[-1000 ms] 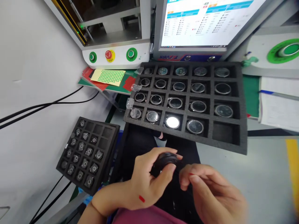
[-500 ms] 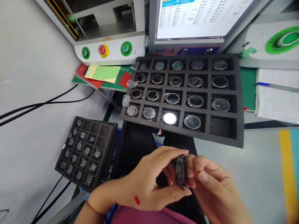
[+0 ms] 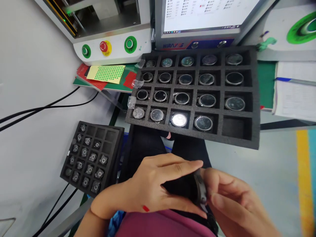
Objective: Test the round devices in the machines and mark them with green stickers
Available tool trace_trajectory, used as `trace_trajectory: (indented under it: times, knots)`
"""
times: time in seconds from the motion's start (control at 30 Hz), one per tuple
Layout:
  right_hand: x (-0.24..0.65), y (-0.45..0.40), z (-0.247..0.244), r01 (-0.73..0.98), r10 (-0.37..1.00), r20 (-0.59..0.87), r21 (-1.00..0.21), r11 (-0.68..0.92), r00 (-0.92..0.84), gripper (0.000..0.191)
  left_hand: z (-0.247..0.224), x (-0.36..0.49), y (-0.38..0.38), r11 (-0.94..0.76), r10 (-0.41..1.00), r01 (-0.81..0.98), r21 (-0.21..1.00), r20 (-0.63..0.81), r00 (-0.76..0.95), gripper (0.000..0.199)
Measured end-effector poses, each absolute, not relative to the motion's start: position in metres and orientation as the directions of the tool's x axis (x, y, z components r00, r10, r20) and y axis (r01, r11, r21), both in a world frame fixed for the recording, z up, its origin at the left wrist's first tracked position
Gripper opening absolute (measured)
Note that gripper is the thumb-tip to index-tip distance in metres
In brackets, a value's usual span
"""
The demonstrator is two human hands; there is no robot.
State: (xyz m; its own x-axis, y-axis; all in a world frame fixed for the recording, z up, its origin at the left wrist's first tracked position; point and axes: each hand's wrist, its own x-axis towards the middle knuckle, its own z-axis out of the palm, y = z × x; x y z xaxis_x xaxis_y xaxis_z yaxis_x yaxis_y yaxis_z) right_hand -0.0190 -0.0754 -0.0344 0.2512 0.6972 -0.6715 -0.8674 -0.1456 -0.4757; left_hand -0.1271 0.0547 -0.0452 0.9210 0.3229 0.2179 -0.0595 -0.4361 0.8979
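Note:
A dark round smartwatch (image 3: pixel 201 189) is held on edge above my lap, its side buttons facing up. My left hand (image 3: pixel 158 187) spans it, with the fingertips at the top rim and the thumb at the bottom. A small red mark (image 3: pixel 145 208) shows on the back of that hand. On the watch's right side, my right hand (image 3: pixel 229 197) has its thumb and curled fingers close together against the watch. What those fingers pinch, if anything, is hidden. Beyond the hands lies a black foam tray (image 3: pixel 192 135) of round watches, one with a bright white screen (image 3: pixel 179 120).
A second foam tray (image 3: pixel 108 147) with smaller-looking watches sits low on the left. Behind are a machine panel with a red stop button (image 3: pixel 103 46), a monitor (image 3: pixel 197 16), a green-dotted sticker sheet (image 3: pixel 106 73) and red sheets (image 3: pixel 130 80). A pen (image 3: pixel 293 81) lies on papers at right.
The watch has shifted right and turned in my hands. My right fingers have moved closer around its side, and the red bit seen at their tips is now out of sight.

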Motion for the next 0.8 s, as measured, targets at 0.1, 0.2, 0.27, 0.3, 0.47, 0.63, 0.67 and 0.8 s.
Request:
trace_trajectory:
  times: [0.1,0.2,0.27,0.3,0.47,0.63,0.67,0.8]
  knots:
    - [-0.017,-0.076,-0.036,-0.876,0.734,-0.642,-0.462,-0.14,0.221,0.029,-0.043,-0.129,0.054,-0.448,0.309,-0.04,0.893,0.196,0.931,0.058]
    - [-0.015,-0.078,-0.042,-0.873,0.781,-0.599,-0.461,-0.158,0.175,0.026,-0.043,-0.13,0.055,-0.461,0.294,-0.04,0.886,0.195,0.936,0.059]
    - [-0.013,-0.08,-0.045,-0.87,0.791,-0.592,-0.461,-0.173,0.157,0.025,-0.043,-0.13,0.055,-0.459,0.286,-0.049,0.887,0.199,0.937,0.06]
    - [-0.012,-0.08,-0.046,-0.869,0.795,-0.588,-0.462,-0.179,0.149,0.025,-0.044,-0.13,0.056,-0.458,0.28,-0.054,0.887,0.202,0.939,0.061]
    - [-0.01,-0.079,-0.047,-0.856,0.806,-0.574,-0.482,-0.189,0.145,0.024,-0.049,-0.13,0.056,-0.468,0.253,-0.073,0.881,0.212,0.944,0.067]
    - [-0.01,-0.08,-0.051,-0.829,0.799,-0.579,-0.519,-0.208,0.162,0.026,-0.049,-0.131,0.057,-0.463,0.261,-0.038,0.885,0.177,0.949,0.062]
    - [-0.009,-0.081,-0.053,-0.82,0.802,-0.573,-0.532,-0.21,0.167,0.025,-0.048,-0.131,0.057,-0.468,0.261,-0.036,0.883,0.177,0.949,0.061]
    - [-0.009,-0.079,-0.058,-0.788,0.831,-0.527,-0.582,-0.201,0.177,0.028,-0.046,-0.132,0.058,-0.511,0.258,-0.059,0.857,0.218,0.941,0.059]
